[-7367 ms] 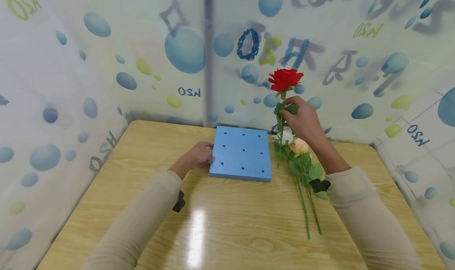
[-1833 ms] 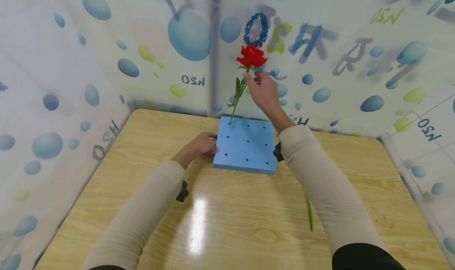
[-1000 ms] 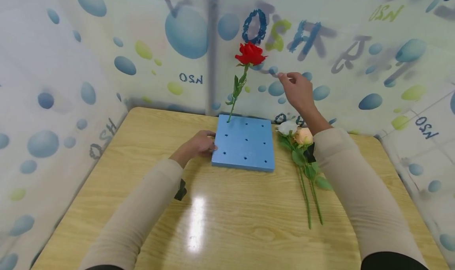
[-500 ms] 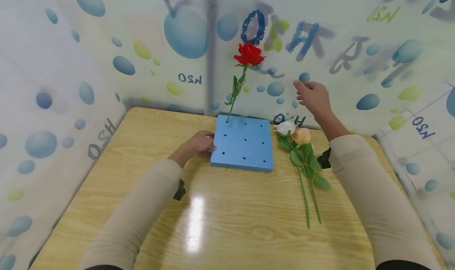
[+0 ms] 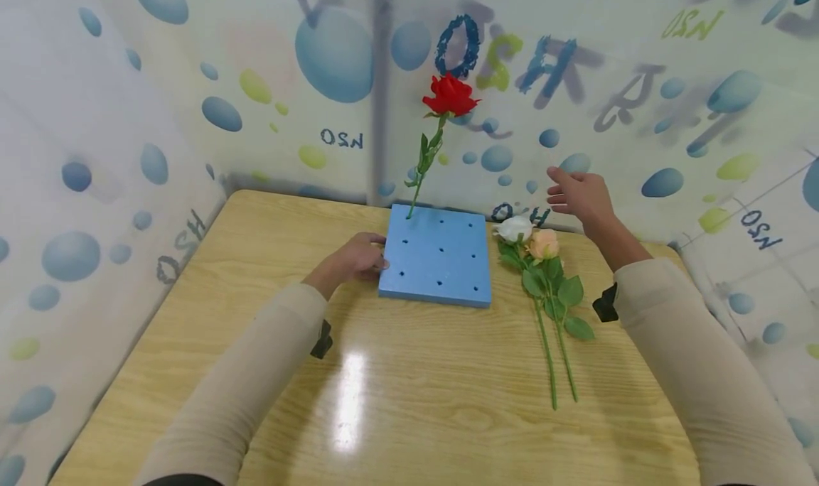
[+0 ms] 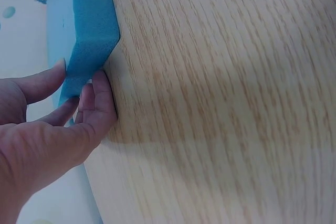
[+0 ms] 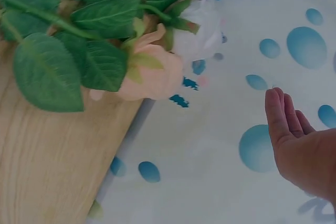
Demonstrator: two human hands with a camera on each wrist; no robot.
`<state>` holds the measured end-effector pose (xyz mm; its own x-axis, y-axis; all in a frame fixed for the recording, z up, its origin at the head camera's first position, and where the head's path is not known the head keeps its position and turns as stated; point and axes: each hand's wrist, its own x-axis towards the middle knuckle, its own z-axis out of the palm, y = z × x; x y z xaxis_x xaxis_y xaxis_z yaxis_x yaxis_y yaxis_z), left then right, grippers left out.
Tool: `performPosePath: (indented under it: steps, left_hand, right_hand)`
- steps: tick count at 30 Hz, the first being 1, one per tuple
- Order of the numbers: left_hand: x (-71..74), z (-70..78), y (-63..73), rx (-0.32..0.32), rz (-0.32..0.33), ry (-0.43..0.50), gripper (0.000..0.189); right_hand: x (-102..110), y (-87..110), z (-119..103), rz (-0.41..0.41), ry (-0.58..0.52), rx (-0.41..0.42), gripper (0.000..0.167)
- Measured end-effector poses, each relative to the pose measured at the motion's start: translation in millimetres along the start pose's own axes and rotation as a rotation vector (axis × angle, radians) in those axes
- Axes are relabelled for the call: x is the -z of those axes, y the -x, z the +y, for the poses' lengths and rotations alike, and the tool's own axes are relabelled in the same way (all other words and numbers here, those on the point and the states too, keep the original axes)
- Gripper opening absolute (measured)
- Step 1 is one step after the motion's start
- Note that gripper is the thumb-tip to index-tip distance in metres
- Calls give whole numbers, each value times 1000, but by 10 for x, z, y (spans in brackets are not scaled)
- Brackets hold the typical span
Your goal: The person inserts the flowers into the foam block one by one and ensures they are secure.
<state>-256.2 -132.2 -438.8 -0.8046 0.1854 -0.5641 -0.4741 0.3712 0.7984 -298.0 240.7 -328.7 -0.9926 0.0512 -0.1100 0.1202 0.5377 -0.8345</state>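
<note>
A blue foam board (image 5: 422, 262) with several small holes lies on the table. My left hand (image 5: 360, 256) pinches its left edge; in the left wrist view the thumb (image 6: 48, 83) is on the upper edge and the fingers are at the side and underside. A red rose (image 5: 451, 96) stands, leaning right, with its stem in the back-left hole. To the right of the board lie a white rose (image 5: 514, 229) and a peach rose (image 5: 544, 245), stems toward me. My right hand (image 5: 581, 196) hovers above and behind them with nothing in it, fingers fairly straight in the right wrist view.
The wooden table (image 5: 409, 386) stands in a corner of patterned wall cloth (image 5: 269, 173) with blue and green spots. The cloth rises close behind the board and the roses.
The red rose has gone from above the other roses into the board's back-left hole. My right hand has let go of it and moved right and down. The left hand stays at the board.
</note>
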Motion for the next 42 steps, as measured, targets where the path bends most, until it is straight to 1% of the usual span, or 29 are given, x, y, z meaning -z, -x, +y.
performPosePath:
  steps: [8,15,18,23,27,34,37,42]
  left_hand:
    - [11,12,-38,4,-14,-10,66]
    - [17,30,-40,8,-5,-21,66]
    - [15,31,-45,6,2,-15,65]
    - [8,23,-48,0,-1,-15,64]
    - [9,18,-51,1,3,-23,64]
    - [7,20,-44,2,7,-24,64]
    - [5,17,-44,5,2,-24,64]
    - [4,5,-37,9,-3,-5,65]
  right_hand:
    - [83,53,233,-65,64,-44,88]
    - [177,67,429,-75,76,-81,86]
    - [192,69,516,-97,83,-101,85]
    - [180,79,648,-142,57,-136,84]
    - [155,71,753,-163,44,-160,78]
    - [116,87,943,-232,79,-189,72]
    - [99,106,992,-269,97,-200,73]
    - [59,132,1009,-308,140,-208,70]
